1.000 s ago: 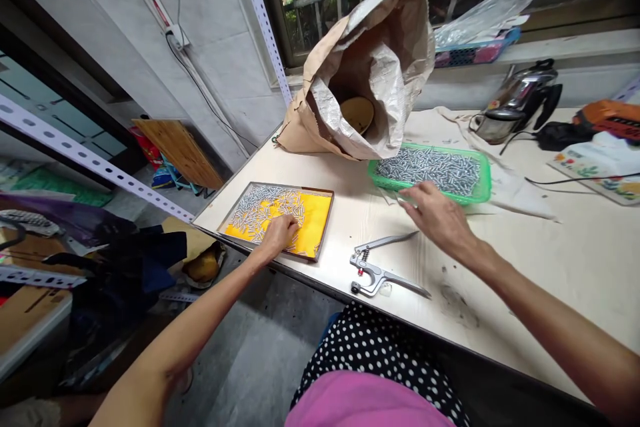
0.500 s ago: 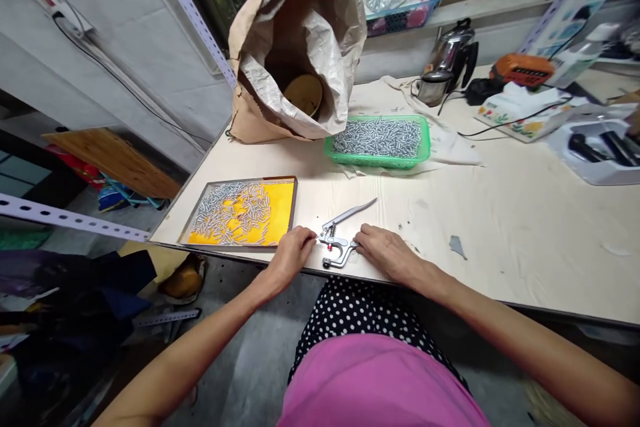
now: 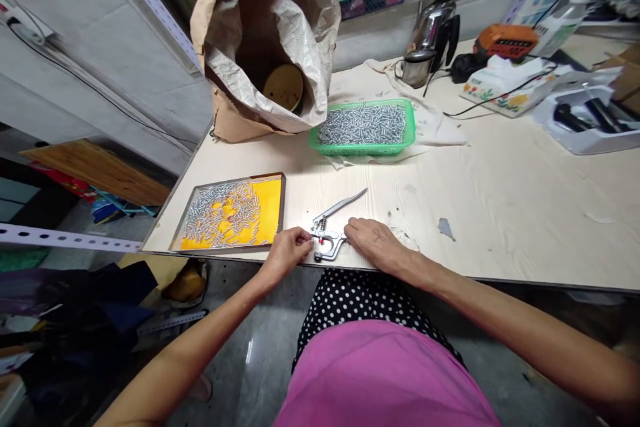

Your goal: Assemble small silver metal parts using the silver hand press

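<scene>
Near the table's front edge lie silver snap-fastener pliers, with a C-shaped jaw, a small spring, a red part and one long handle angled up to the right. My right hand is closed on the right end of their frame, its fingertips curled over the metal. On the other side, my left hand makes a pinch right beside the jaw and the red part. Whatever is between those fingertips is too small to make out. A shallow tray with a yellow bottom holds many small silver metal pins, left of my left hand.
Behind the pliers stands a green basket full of similar metal pins. A large paper sack leans open at the back left. A metal kettle, a cup and a tissue box stand back right. A grey scrap lies right.
The whole view has shifted slightly. My left fingers have come a little closer in at the jaw beside the red part. My right hand keeps its hold on the pliers.
</scene>
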Available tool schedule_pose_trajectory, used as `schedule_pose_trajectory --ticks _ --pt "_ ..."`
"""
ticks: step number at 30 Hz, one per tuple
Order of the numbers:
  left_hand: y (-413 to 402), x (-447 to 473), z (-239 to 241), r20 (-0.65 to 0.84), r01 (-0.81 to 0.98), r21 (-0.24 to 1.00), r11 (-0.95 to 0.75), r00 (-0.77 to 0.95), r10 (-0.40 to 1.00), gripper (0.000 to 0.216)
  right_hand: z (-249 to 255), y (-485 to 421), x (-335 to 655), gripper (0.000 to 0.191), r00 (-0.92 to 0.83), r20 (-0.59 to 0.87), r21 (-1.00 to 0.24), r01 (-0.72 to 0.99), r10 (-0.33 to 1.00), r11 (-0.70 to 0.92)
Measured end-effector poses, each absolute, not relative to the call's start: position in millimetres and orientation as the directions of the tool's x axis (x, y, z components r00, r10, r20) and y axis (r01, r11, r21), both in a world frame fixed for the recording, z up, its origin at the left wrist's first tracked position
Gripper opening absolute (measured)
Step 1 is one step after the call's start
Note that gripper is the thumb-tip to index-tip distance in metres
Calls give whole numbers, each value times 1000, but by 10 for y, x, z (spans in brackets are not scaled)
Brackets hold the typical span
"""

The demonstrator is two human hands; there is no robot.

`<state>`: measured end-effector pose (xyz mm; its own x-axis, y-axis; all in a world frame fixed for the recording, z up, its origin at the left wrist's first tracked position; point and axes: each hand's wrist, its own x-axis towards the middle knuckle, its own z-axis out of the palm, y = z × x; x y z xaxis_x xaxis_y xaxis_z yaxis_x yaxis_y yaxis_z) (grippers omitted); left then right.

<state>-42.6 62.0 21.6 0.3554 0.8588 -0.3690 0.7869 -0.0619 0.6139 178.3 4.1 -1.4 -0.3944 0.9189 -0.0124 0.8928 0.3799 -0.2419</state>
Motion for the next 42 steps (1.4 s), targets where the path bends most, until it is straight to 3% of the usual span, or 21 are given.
schedule_pose_trajectory --ticks 3,6,22,27,28,32,34,42 --pt "626 -383 209 -576 623 721 303 297 762 23 37 24 1783 19 -406 -29 -231 892 913 389" --pt "616 -354 210 -636 590 703 397 271 723 26 52 24 1789 19 -412 -25 -245 886 911 394" --pt "856 -241 293 -832 780 475 407 248 496 26 32 49 1785 19 -407 -34 -252 887 913 386" --pt "814 -257 280 -847 765 461 450 228 481 34 84 79 1886 14 -413 -39 -335 863 910 378" --pt "802 -264 279 -847 761 462 455 225 482 35 103 113 1938 25 -410 -33 -344 861 912 375" --pt "770 -282 275 -845 748 465 473 216 490 39 94 344 2176 96 -379 -49 -279 894 924 351" --pt "762 -282 274 -845 742 469 479 218 489 41 53 461 2247 108 -419 -105 -271 885 902 380" --pt "764 -276 266 -845 751 460 473 207 493 41 136 501 2139 71 -452 -117 -203 883 885 424"
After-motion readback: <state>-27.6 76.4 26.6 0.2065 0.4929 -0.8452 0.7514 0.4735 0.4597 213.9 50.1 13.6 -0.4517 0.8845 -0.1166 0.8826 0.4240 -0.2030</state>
